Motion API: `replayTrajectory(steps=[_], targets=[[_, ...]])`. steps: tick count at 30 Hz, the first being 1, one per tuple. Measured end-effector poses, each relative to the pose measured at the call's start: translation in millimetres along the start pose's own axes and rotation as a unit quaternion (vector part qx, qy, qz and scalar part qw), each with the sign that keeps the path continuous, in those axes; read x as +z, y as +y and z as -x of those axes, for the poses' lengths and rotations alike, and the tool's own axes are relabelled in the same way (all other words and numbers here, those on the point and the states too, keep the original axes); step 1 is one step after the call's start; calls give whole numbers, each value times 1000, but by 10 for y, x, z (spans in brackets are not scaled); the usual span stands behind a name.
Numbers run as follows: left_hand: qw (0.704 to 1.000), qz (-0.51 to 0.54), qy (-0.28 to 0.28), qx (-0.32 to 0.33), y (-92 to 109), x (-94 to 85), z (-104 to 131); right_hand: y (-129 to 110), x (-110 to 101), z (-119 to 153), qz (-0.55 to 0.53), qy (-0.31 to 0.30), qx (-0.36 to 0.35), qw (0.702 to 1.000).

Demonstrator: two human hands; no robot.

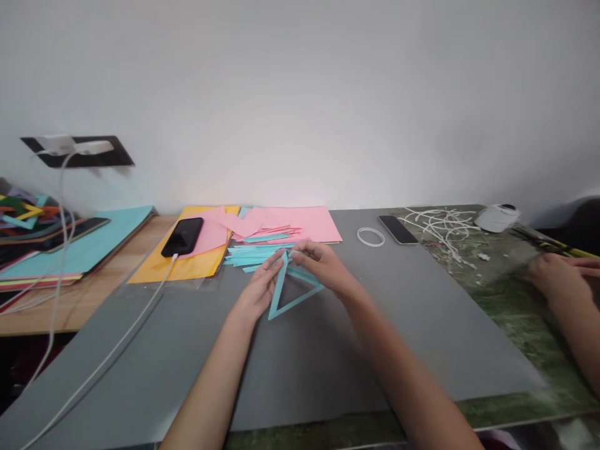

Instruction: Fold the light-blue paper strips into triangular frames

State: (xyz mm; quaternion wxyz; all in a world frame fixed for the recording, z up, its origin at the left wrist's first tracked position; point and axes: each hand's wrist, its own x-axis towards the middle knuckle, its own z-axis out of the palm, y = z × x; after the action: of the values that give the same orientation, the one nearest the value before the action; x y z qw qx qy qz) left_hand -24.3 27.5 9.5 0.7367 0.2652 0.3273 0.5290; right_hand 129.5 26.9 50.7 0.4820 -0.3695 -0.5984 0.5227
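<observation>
A light blue paper strip (pixel 294 304), folded into a triangle, is held above the grey mat. Its upper corner is between my two hands. My left hand (pixel 263 284) is closed on the left side of the triangle near that corner. With fingers pinched together, my right hand (pixel 320 262) grips the strip at the same corner, and its fingertips partly hide the join. Just beyond my hands lies a pile of loose light blue paper strips (pixel 248 255). Behind it, pink strips (pixel 276 232) rest on pink paper sheets (pixel 314 219).
A black phone (pixel 182 237) with a white cable lies on yellow paper (pixel 199 267). Right of the grey mat (pixel 398 312) are tangled white string (pixel 443 225) and a spool (pixel 497 217). A white ring (pixel 370 237) and another phone (pixel 397 229) lie nearby. A co-worker's hands (pixel 560 278) show at far right.
</observation>
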Motion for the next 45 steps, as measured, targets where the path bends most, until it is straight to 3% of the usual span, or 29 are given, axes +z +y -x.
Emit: replayTrajectory(steps=[4,8,13,18,45], targets=[[1000,-3,0,9,3,-23,0,60,71,-52,46,9,10,999],[1000,-18,-2,15,0,-3,31,134,80,1,27,50,31,998],[999,-41,-2,13,-21,33,64,147,58,82,6,45,60,997],[998,-57,12,24,-24,75,93,127,40,109,-4,78,98,992],[997,-69,25,20,-24,104,119,124,18,126,-24,100,91,990]])
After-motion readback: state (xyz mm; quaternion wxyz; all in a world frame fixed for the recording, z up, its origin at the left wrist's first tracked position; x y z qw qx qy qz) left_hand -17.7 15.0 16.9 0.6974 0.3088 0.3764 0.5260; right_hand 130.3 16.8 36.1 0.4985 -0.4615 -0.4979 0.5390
